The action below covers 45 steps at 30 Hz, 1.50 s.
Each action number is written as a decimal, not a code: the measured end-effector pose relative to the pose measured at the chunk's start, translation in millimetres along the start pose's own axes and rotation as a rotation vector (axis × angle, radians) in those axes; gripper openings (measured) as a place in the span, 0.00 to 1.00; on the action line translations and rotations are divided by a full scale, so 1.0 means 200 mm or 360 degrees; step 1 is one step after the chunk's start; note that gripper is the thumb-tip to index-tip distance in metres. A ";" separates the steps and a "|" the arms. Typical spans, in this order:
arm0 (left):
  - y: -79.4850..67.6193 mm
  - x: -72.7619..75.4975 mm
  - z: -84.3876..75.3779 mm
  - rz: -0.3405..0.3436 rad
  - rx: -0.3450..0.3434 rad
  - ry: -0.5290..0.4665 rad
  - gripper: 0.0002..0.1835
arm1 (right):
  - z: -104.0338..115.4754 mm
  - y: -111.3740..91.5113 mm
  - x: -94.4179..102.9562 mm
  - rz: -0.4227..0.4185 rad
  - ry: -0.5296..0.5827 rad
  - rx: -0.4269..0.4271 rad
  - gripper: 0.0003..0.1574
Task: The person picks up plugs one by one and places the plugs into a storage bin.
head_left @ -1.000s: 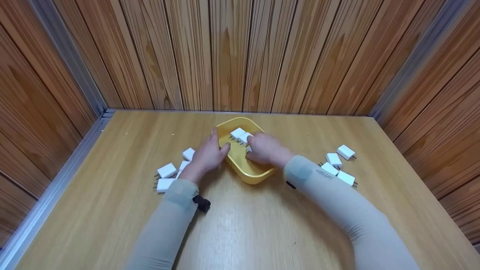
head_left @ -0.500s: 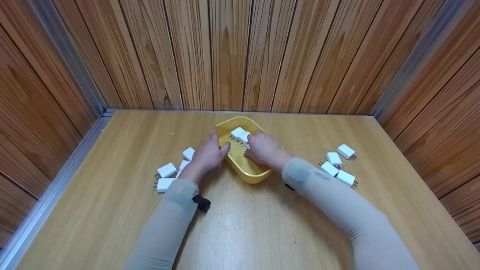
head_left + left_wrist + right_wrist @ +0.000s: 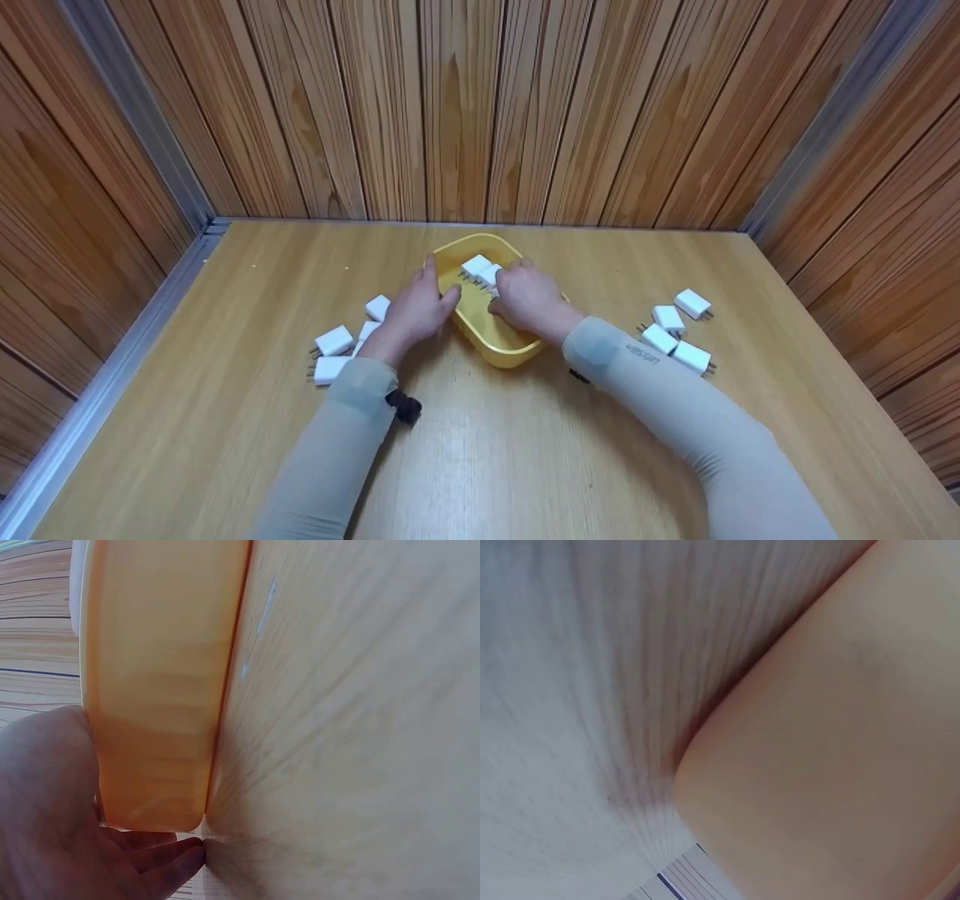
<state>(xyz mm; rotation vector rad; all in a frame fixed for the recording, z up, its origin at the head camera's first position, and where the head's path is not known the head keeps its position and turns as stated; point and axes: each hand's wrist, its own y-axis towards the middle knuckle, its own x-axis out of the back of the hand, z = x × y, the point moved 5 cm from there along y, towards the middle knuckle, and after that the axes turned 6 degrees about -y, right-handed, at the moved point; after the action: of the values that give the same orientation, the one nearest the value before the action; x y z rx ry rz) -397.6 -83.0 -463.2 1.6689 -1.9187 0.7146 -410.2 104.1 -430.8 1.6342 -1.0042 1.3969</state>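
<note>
A yellow plastic bin [image 3: 504,358] stands near the middle of the table. My left hand [image 3: 416,306] holds its left side, thumb over the rim and fingers outside. In the left wrist view, the fingers [image 3: 176,862] reach round the bin's far end. My right hand [image 3: 531,298] is inside the bin, fingers curled down, pinching a white plug charger that the hand mostly hides. Just beyond it, two white plug chargers [image 3: 476,265] lie side by side, prongs toward me. The right wrist view shows only the bin's outer wall [image 3: 825,735] and the table; the hand is hidden there.
Several white plug chargers [image 3: 334,341] lie on the table to the left, partly behind my left wrist. Another loose group of chargers [image 3: 667,320] lies to the right, close to my right sleeve. Wood-panelled walls [image 3: 465,112] enclose the table's back and sides.
My right hand has shifted slightly away from me inside the bin, up against the chargers lying there, then stayed nearly still. The left hand keeps its place on the bin.
</note>
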 end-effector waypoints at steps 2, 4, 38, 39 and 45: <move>0.00 0.00 0.00 -0.0006 -0.0007 0.0000 0.51 | 0.00 0.00 0.00 -0.0002 0.0014 -0.0005 0.25; 0.00 0.00 0.00 -0.0007 -0.0011 -0.0003 0.50 | 0.00 0.00 0.00 -0.0007 0.0019 0.0000 0.24; -0.01 0.00 -0.01 0.0004 -0.0022 -0.0048 0.50 | -0.01 0.01 -0.03 0.0043 0.0075 -0.0017 0.29; -0.01 0.01 -0.01 0.0001 -0.0024 -0.0049 0.50 | -0.01 0.00 -0.02 0.0037 0.0084 -0.0013 0.30; 0.00 0.01 -0.01 -0.0022 -0.0061 -0.0020 0.51 | -0.02 -0.03 0.00 -0.0040 0.0084 0.0034 0.32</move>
<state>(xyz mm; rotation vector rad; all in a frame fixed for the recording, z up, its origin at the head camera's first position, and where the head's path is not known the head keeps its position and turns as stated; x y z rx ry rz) -396.9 -82.7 -460.8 1.6660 -1.9156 0.6592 -406.2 109.5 -429.9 1.6116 -0.9385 1.4311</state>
